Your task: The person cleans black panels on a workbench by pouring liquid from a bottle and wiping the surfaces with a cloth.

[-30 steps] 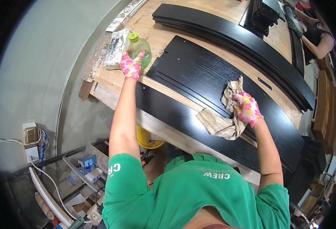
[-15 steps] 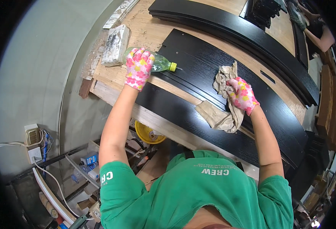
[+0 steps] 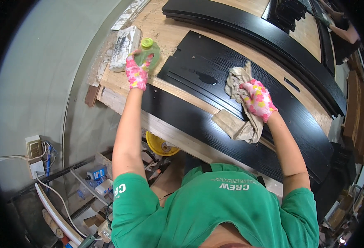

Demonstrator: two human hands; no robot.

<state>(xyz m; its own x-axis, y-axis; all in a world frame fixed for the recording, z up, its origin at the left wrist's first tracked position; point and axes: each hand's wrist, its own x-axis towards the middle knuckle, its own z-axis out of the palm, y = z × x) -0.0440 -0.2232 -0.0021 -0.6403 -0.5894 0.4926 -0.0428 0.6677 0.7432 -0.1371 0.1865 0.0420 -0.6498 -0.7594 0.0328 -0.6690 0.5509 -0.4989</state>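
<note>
Here, the left hand (image 3: pixel 137 73), in a flowered glove, has its thumb and fingers wrapped around the green bottle (image 3: pixel 155 53). The bottle is roughly upright, cap up, above the left end of the table (image 3: pixel 165 31) and just off the left edge of the panel (image 3: pixel 219 64); I cannot tell whether its base touches the wood. The white block (image 3: pixel 125 49) lies close on its left, so there is more room toward the panel.

The right hand (image 3: pixel 258 99), gloved alike, pinches the bunched rag (image 3: pixel 235 82) between thumb and fingers, the fingertips partly hidden in its folds. The rag lies on the panel, its lower flap crossing the near edge onto the front board (image 3: pixel 177 111). Left of it shines a wet patch (image 3: pixel 206 77), with open black surface on both sides.

A strip of bare wood parts the panel from the front board, which runs along the table's near edge. Beyond the panel's far edge, another strip separates it from the curved stack (image 3: pixel 248 31). The yellow bucket (image 3: pixel 161 149) is below the table's near edge.
</note>
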